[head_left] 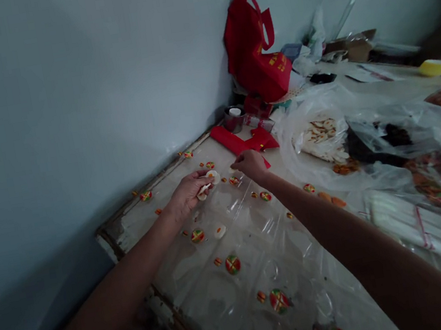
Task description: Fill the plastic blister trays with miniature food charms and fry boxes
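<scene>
The left hand [191, 191] is holding white, orange-centred discs [213, 177] at its three o'clock; farther that way, the right hand [251, 164] is bending over the table [191, 294], its grip impossible to tell. A red bag [252, 50] is standing near twelve o'clock beyond.

No text can be read with certainty. The red bag [253, 55] by the wall carries yellow lettering [282, 62] in a few short rows on its lower right part, too small and blurred to make out. The clear pack [399, 219] at the right shows red marks; whether they are writing, I cannot tell.
</scene>
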Available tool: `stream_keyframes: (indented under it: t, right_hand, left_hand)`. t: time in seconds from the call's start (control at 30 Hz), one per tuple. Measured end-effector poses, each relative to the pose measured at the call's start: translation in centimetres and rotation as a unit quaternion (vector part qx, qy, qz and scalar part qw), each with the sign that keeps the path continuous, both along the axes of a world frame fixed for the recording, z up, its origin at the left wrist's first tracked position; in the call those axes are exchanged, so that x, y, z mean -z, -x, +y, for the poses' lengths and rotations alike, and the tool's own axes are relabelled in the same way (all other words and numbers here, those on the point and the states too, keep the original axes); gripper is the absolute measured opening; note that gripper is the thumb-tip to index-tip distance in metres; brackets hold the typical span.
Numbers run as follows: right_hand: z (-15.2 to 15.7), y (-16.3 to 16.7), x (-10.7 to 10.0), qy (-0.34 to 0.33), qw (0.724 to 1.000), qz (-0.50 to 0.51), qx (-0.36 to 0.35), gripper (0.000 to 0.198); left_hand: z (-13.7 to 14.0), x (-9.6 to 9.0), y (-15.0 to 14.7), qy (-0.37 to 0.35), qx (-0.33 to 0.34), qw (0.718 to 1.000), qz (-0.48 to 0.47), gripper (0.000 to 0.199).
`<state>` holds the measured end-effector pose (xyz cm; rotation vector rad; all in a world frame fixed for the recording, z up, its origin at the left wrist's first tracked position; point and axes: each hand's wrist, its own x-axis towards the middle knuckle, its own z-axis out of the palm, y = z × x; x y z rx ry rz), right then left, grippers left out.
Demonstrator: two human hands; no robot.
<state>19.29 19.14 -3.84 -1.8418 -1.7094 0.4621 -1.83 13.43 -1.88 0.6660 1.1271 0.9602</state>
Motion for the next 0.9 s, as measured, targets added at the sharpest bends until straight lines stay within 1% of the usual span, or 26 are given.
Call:
stream_keyframes:
  t: [0.07, 0.1, 0.13, 0.2, 0.23, 0.27, 0.3, 0.4, 0.47, 0.53, 0.6, 0.7, 0.77, 0.9]
  right_hand:
    - [-1.0, 0.4, -0.5, -0.016, 0.999, 0.027, -0.028, 0.021]
    - [-1.6, 0.7, -0.7, -0.002, 0.996, 0.066, -0.057, 0.028]
    - [-2.3, 1.1, -0.9, 0.029, 0.988, 0.12, -0.094, 0.034]
    - [-3.3, 2.0, -1.2, 0.096, 0.954, 0.235, -0.161, 0.043]
    - [-3.7, 2.4, -1.3, 0.116, 0.936, 0.28, -0.179, 0.044]
    - [-4.0, 2.8, -1.3, 0.126, 0.923, 0.313, -0.186, 0.044]
    - [-4.1, 3.0, -1.3, 0.128, 0.916, 0.333, -0.184, 0.042]
    - [-3.9, 3.3, -1.1, 0.143, 0.91, 0.348, -0.175, 0.033]
    - [-3.5, 3.3, -0.9, 0.16, 0.904, 0.36, -0.164, 0.03]
    - [-3.0, 3.3, -0.7, 0.168, 0.898, 0.383, -0.136, 0.025]
    - [-2.3, 3.1, -0.6, 0.157, 0.907, 0.379, -0.098, 0.019]
    - [-0.4, 2.9, -0.9, 0.125, 0.936, 0.322, -0.065, 0.008]
    - [1.5, 2.9, -1.4, 0.121, 0.948, 0.286, -0.065, 0.004]
    - [5.6, 4.3, -2.0, 0.123, 0.965, 0.217, -0.077, 0.006]
  left_hand:
    - [0.0, 0.1, -0.1, -0.008, -0.003, 1.0, 0.01, 0.031]
    - [0.0, 0.1, -0.2, -0.013, -0.007, 1.0, 0.011, 0.032]
    - [0.0, 0.0, -0.2, -0.018, -0.013, 1.0, 0.01, 0.033]
    - [-0.2, -0.2, -0.2, -0.028, -0.021, 0.999, 0.011, 0.034]
    - [-0.4, -0.3, -0.2, -0.035, -0.017, 0.999, 0.018, 0.035]
    - [-0.6, -0.4, -0.3, -0.045, -0.006, 0.998, 0.032, 0.034]
    - [-0.8, -0.6, -0.4, -0.057, 0.01, 0.997, 0.051, 0.032]
    - [-1.3, -0.9, -0.7, -0.088, 0.043, 0.989, 0.113, 0.026]
    - [-1.2, -0.9, -1.0, -0.096, 0.033, 0.985, 0.138, 0.022]
    - [-0.8, -0.7, -0.9, -0.103, 0.015, 0.984, 0.144, 0.02]
    - [-0.3, -0.4, -0.4, -0.107, 0.01, 0.987, 0.122, 0.019]
    - [0.5, -0.1, 1.1, -0.102, 0.007, 0.991, 0.083, 0.017]
    - [0.8, -0.1, 2.3, -0.088, -0.007, 0.993, 0.081, 0.017]
    - [1.3, -0.5, 4.3, -0.066, -0.034, 0.992, 0.106, 0.024]
